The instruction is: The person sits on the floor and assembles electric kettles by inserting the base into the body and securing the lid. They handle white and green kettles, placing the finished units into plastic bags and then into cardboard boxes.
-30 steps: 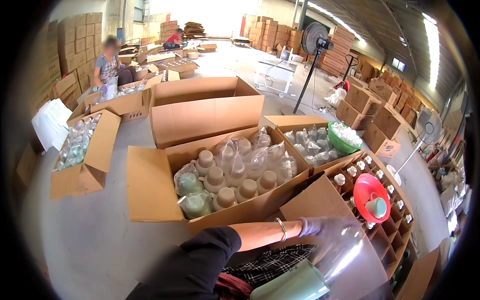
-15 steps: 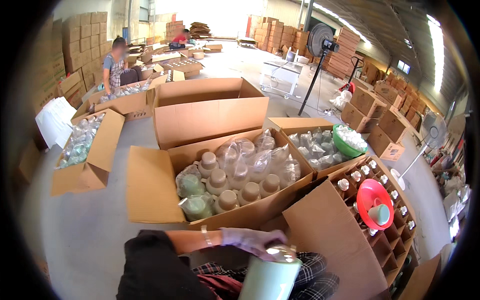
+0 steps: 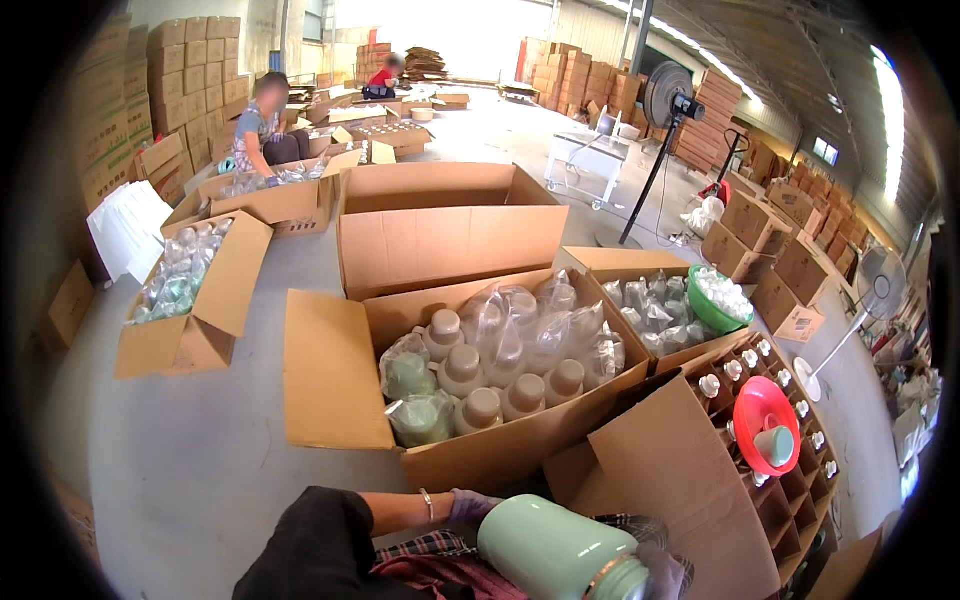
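Newly tipped, the glossy mint-green bottle (image 3: 550,545) fills curled left fingers (image 3: 471,506); right fingers (image 3: 668,572) unclear.

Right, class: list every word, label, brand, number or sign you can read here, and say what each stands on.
None can be read with certainty.
Stacked cartons at left: printed marks, too blurred.
Cartons at right: marks too small.
White sheets: nothing legible.
Green flask: no lettering can be made out.
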The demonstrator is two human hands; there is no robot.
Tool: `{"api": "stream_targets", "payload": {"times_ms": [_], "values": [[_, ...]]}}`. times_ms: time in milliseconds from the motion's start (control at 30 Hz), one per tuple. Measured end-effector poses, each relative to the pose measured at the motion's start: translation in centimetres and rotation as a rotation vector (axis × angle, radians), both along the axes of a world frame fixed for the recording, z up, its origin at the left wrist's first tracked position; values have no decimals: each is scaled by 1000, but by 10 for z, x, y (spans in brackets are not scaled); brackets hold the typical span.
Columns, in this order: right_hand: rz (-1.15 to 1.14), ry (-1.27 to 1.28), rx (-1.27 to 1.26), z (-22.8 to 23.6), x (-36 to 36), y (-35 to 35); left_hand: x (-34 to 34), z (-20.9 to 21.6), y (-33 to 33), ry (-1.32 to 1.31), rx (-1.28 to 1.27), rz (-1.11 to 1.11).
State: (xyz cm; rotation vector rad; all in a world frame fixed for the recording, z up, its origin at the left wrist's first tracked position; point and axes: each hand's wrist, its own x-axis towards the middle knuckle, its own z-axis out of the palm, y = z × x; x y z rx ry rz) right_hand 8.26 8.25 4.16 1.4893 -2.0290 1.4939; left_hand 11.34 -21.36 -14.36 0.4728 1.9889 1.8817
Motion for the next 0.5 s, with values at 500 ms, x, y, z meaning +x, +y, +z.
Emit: {"api": "stream_targets", "payload": {"times_ms": [500], "values": [[-705, -450, -275, 13, 4, 2, -32, 1, 52, -108, 437, 202]]}}
